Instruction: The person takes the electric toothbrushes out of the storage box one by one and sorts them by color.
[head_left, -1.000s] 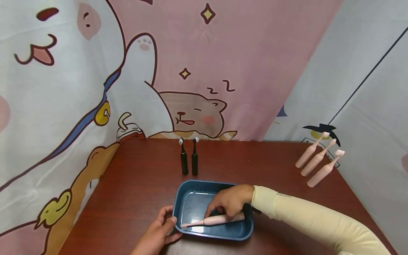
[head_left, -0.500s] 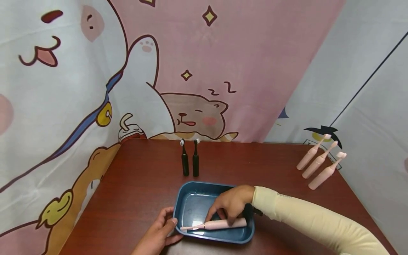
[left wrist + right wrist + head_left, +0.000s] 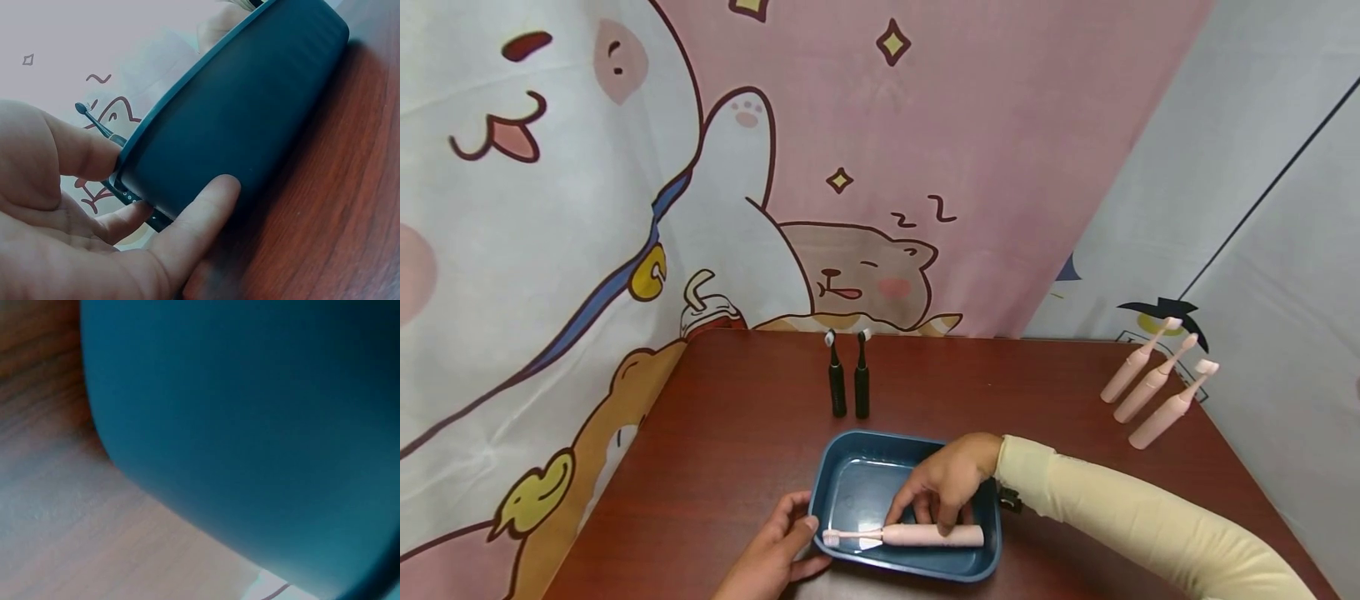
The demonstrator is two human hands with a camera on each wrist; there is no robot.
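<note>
A pale pink electric toothbrush (image 3: 910,535) lies lengthwise in a blue rectangular plastic bin (image 3: 859,479), along its near side with the brush head to the left. From above, my right hand (image 3: 951,479) pinches its handle between thumb and fingers. At the bin's left end, my left hand (image 3: 775,542) holds the corner. In the left wrist view, one fingertip sits at the rim and another finger presses the outer wall (image 3: 219,119). The right wrist view is filled by the bin's outside (image 3: 237,425); the right hand is hidden there.
Two black electric toothbrushes (image 3: 837,392) stand upright side by side behind the bin. At the back right of the brown table (image 3: 730,417) are three pink electric toothbrushes (image 3: 1161,421) in a row. A cartoon-printed cloth (image 3: 1000,167) hangs behind and along both sides.
The toothbrush now lies straighter along the bin's near side, its handle end lowered slightly toward the near wall. The left hand keeps its hold; the whole scene has shifted slightly down in the head view.
</note>
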